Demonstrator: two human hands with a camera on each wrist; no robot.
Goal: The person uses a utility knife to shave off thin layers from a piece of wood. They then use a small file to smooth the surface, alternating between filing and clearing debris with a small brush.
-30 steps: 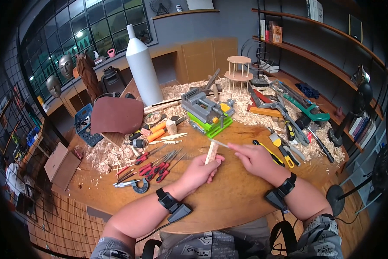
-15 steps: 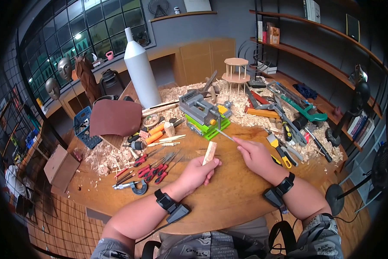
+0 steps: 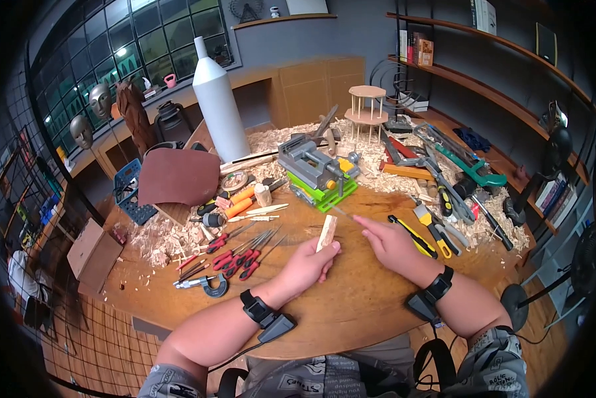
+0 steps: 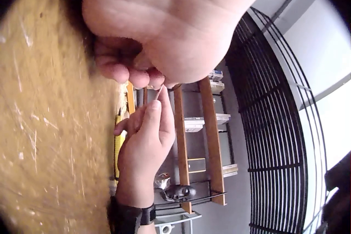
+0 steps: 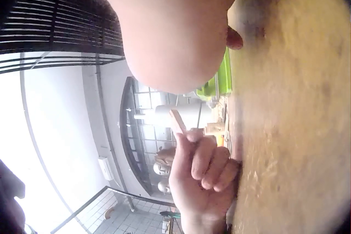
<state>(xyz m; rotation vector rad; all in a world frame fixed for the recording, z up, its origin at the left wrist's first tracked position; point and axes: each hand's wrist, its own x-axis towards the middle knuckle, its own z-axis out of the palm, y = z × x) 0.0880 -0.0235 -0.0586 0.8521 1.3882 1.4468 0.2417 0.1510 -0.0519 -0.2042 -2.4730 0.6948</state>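
Note:
The left hand (image 3: 304, 266) grips a short pale wooden stick (image 3: 326, 233), whose upper end stands out above the thumb. To its right the right hand (image 3: 397, 249) pinches a thin grey tool (image 3: 341, 212) between thumb and fingers, its tip pointing up and left, apart from the stick. In the right wrist view the left hand (image 5: 203, 182) curls its fingers round the wooden stick (image 5: 177, 121). The right hand (image 4: 145, 149) shows beyond the left palm in the left wrist view, the thin tool (image 4: 159, 92) at its fingertips.
Behind the hands stands a grey vise (image 3: 311, 162) on a green base. Red-handled files (image 3: 238, 255) and a caliper-like micrometer (image 3: 213, 285) lie left. A yellow knife (image 3: 414, 237), brushes and saws lie right. Wood shavings (image 3: 271, 142), a grey bottle (image 3: 218, 109) and a small wooden stand (image 3: 366, 116) are farther back.
The right hand drew back from the stick with the thin tool, then came slightly nearer again. The left hand still grips the stick and has barely moved.

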